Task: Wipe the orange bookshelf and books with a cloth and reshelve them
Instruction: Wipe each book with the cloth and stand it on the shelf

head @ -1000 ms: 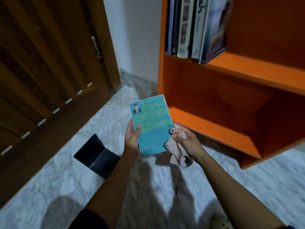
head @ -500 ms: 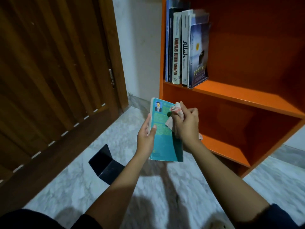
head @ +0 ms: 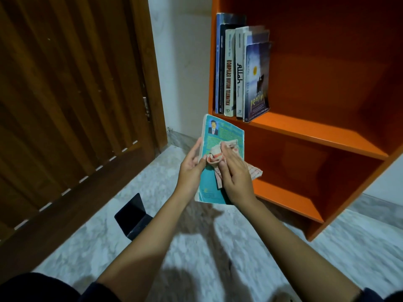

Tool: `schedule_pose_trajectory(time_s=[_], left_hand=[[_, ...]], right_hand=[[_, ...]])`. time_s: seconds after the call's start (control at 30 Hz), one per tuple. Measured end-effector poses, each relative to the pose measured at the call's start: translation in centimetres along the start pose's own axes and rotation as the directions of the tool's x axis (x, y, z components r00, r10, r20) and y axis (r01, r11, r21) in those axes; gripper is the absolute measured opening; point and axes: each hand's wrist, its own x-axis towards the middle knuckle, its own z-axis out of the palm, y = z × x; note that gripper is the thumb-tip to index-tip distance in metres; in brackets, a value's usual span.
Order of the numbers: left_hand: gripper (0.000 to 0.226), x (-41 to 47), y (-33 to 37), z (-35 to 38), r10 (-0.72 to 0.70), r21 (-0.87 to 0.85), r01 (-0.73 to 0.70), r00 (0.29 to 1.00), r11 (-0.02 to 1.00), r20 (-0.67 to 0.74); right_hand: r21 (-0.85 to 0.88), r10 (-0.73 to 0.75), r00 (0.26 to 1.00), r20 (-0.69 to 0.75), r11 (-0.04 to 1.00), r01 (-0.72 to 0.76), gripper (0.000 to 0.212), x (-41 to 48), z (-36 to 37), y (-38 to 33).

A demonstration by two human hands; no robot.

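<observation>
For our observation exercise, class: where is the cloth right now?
Head view, centre: the right hand presses the bunched cloth onto the teal book that the left hand holds, just in front of the orange bookshelf.

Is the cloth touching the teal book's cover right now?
Touching. The head view shows the right hand pressing the bunched cloth onto the cover of the teal book, with no gap, while the left hand grips its edge.

Left sleeve [head: 98,293] dark navy, ends near elbow. Right sleeve [head: 383,296] same dark fabric, edge only. Left hand [head: 192,171], right hand [head: 235,177], forearms [head: 294,253] bare.
</observation>
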Motion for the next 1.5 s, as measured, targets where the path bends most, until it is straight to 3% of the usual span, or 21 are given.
schedule_pose_trajectory(time_s=[0.13, 0.23, 0.33, 0.43, 0.53, 0.67, 0.8, 0.93, 1.0, 1.07, 1.13, 1.2, 1.33, 1.43, 1.5], left_hand=[[0.042, -0.4, 0.4, 0.4, -0.012, 0.057, 0.010, 0.999, 0.998, 0.034], [0.041, -0.6, 0.5, 0.6, 0.006, 0.065, -0.008, 0.999, 0.998, 0.033], [0.046, -0.7, 1.0, 0.7, 0.050, 0.036, -0.051, 0.998, 0.998, 0.024], [0.044, -0.7, 1.1, 0.6, 0.078, 0.008, -0.078, 0.997, 0.997, 0.019], [0.044, -0.8, 0.9, 1.1, 0.080, 0.034, -0.080, 0.997, 0.996, 0.017], [0.044, -0.6, 0.6, 2.1, 0.097, 0.155, -0.102, 0.995, 0.983, 0.036], [0.048, 0.1, 1.2, 1.9, 0.100, 0.102, -0.100, 0.995, 0.990, 0.007], [0.047, 0.3, 1.5, 1.5, 0.107, 0.031, -0.104, 0.991, 0.994, -0.080], [0.047, 0.3, 1.3, 1.4, 0.101, -0.017, -0.104, 0.984, 0.994, -0.147], [0.047, 0.3, 0.9, 1.7, 0.088, -0.039, -0.097, 0.977, 0.994, -0.193], [0.046, 0.4, 0.5, 2.3, 0.074, -0.044, -0.085, 0.973, 0.995, -0.217], [0.046, 0.5, 0.2, 2.9, 0.068, -0.041, -0.079, 0.970, 0.996, -0.235], [0.048, 1.1, 0.4, 3.1, 0.073, -0.071, -0.098, 0.952, 0.993, -0.297], [0.048, 1.5, 1.0, 2.3, 0.048, -0.157, -0.108, 0.936, 0.982, -0.348], [0.046, 1.7, 1.3, 1.7, 0.015, -0.218, -0.106, 0.925, 0.970, -0.380]], right_hand=[[-0.020, -0.109, 0.994, 0.013, 0.994, 0.110, 0.045, 4.4, -0.7, -1.5], [0.029, -0.091, 0.996, -0.016, 0.995, 0.091, 0.038, 7.9, -1.1, -2.0], [0.175, 0.131, 0.983, -0.125, 0.979, -0.109, 0.032, 9.4, -1.3, -1.5], [0.234, 0.463, 0.849, -0.254, 0.881, -0.411, 0.030, 8.3, -1.1, 0.3], [0.182, 0.567, 0.775, -0.278, 0.824, -0.537, 0.033, 7.1, -0.6, 0.8], [0.049, 0.457, 0.855, -0.247, 0.887, -0.460, 0.037, 6.9, -0.4, -0.9], [0.010, 0.146, 0.973, -0.178, 0.989, -0.147, 0.033, 6.3, -0.7, -1.6], [-0.060, -0.192, 0.981, -0.020, 0.980, 0.191, 0.036, 4.8, -1.5, -0.1], [-0.066, -0.154, 0.987, -0.043, 0.986, 0.151, 0.035, 3.8, -1.5, 1.7], [-0.009, 0.083, 0.988, -0.132, 0.996, -0.085, 0.031, 3.2, -1.2, 2.5], [0.024, 0.322, 0.928, -0.188, 0.946, -0.324, 0.028, 2.9, -0.7, 2.0], [0.007, 0.385, 0.893, -0.233, 0.919, -0.395, 0.028, 2.5, -0.1, 0.9], [-0.016, 0.230, 0.943, -0.239, 0.970, -0.241, 0.031, 1.0, 0.6, -1.2], [-0.108, -0.021, 0.981, -0.194, 0.994, 0.000, 0.034, -0.8, 1.0, -1.5], [-0.189, -0.219, 0.968, -0.121, 0.963, 0.194, 0.036, -1.8, 0.9, -1.1]])
